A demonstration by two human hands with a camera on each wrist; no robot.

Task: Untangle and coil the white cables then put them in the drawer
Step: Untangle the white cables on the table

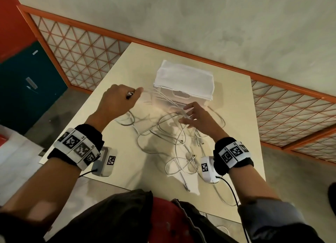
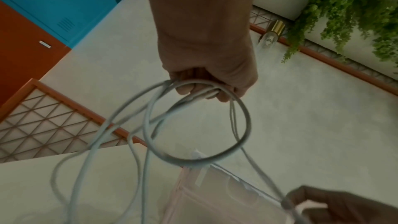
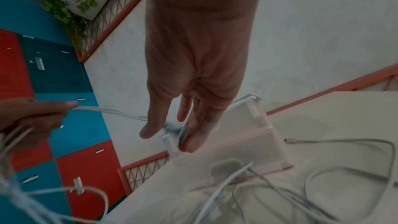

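Several white cables (image 1: 174,144) lie tangled on the beige table (image 1: 240,126) in front of me. My left hand (image 1: 118,100) is raised over the table's left side and grips a few coiled loops (image 2: 193,125) of one white cable in its curled fingers (image 2: 202,89). That cable runs right to my right hand (image 1: 192,115), where it passes between the thumb (image 3: 148,130) and nearly straight fingers (image 3: 191,135), lightly pinched. The white drawer box (image 1: 183,82) stands just beyond both hands, its front facing me; I cannot tell whether it is pulled out.
Loose cable ends with plugs (image 3: 288,140) lie right of the box, and one plug (image 1: 186,187) lies near the table's front edge. An orange-framed lattice fence (image 1: 81,50) runs behind the table. Blue and orange lockers (image 1: 27,82) stand at the left.
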